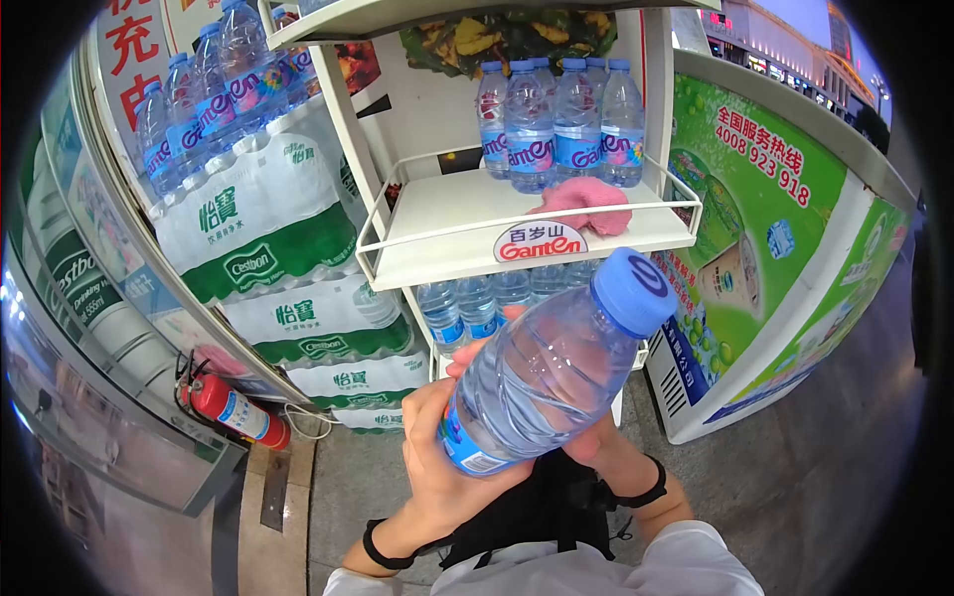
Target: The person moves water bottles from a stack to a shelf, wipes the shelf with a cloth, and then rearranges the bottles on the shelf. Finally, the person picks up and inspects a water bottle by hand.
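A clear plastic water bottle [542, 372] with a blue cap and blue label is tilted up to the right, close to the camera. My left hand [437, 447] is wrapped round its labelled lower part. Behind the bottle is my right hand [593, 442], against its far side; most of its fingers are hidden or blurred through the plastic. Just beyond, a crumpled pink cloth [586, 206] lies on the white shelf [447, 204], touched by neither hand. Several similar Ganten bottles [529, 127] stand upright at the back of that shelf.
More bottles [479, 306] fill the shelf below. At left are stacked Cestbon water packs [263, 219], with loose bottles [214, 94] on top. A fire extinguisher [237, 407] stands on the floor at lower left. A green freezer cabinet [760, 238] is at right.
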`<action>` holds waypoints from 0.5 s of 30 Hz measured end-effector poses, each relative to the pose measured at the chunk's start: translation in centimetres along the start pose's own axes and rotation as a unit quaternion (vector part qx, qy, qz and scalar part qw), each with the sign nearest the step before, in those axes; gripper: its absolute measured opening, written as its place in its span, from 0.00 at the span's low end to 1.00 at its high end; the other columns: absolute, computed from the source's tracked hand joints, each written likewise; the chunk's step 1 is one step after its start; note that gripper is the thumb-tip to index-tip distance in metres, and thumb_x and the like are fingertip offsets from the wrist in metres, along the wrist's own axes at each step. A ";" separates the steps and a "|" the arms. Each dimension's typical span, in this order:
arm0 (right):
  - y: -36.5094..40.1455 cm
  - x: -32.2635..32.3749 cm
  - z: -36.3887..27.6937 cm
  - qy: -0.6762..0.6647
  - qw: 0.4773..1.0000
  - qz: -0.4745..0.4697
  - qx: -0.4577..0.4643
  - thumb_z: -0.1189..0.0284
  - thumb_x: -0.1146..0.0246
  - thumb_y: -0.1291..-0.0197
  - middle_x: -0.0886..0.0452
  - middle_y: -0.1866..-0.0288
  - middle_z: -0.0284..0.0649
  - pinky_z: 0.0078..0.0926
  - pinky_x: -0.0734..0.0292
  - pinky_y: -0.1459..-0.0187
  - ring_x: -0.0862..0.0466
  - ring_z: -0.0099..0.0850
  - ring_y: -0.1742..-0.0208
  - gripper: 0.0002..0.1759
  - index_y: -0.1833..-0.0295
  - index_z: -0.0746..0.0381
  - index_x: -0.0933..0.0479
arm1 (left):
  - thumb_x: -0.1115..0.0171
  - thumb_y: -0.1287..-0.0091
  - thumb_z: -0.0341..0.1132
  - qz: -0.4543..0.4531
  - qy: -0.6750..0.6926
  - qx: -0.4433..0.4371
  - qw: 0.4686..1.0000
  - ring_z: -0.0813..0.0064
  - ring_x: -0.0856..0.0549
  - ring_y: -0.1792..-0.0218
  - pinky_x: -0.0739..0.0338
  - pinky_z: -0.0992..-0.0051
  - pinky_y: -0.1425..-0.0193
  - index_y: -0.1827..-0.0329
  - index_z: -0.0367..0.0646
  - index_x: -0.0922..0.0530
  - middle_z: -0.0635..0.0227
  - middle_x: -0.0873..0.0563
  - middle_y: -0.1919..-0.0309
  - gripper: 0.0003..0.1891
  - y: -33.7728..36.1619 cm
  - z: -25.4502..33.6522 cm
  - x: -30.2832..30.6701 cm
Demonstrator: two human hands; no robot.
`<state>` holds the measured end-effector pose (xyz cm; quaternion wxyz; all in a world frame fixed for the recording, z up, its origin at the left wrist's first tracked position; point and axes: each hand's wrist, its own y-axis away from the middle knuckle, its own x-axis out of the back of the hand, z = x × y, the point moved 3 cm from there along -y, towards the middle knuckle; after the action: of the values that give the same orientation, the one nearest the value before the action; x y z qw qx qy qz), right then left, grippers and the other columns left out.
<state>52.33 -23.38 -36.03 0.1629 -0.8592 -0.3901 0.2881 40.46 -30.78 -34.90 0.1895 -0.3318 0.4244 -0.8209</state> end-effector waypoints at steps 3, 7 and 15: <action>0.1 0.6 0.5 0.007 1.000 0.002 0.021 0.32 0.35 0.64 0.33 0.37 0.56 0.47 0.34 0.36 0.29 0.47 0.36 0.67 0.27 0.61 0.55 | 0.21 0.65 0.33 -0.008 0.002 -0.006 1.000 0.66 0.27 0.50 0.33 0.66 0.46 0.40 0.39 0.42 0.58 0.30 0.51 0.48 0.1 -0.1 -0.5; 0.2 0.3 0.1 0.053 0.997 0.027 0.049 0.31 0.39 0.60 0.33 0.36 0.54 0.45 0.34 0.36 0.29 0.45 0.36 0.65 0.27 0.63 0.56 | 0.19 0.64 0.33 -0.031 0.061 0.044 0.997 0.60 0.25 0.47 0.30 0.62 0.43 0.36 0.39 0.43 0.56 0.28 0.48 0.50 0.0 -0.3 -0.7; -1.0 1.1 -0.6 0.057 0.995 0.079 0.037 0.36 0.47 0.44 0.39 0.33 0.50 0.34 0.38 0.35 0.33 0.35 0.34 0.58 0.25 0.65 0.66 | 0.29 0.47 0.45 -0.208 0.626 0.410 0.630 0.66 0.31 0.35 0.38 0.64 0.31 0.28 0.37 0.50 0.58 0.32 0.36 0.49 0.9 -1.5 -1.2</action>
<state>52.74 -21.95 -35.44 0.1936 -0.8958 -0.3002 0.2645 40.28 -29.67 -36.75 -0.1810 0.2948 -0.0190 -0.9381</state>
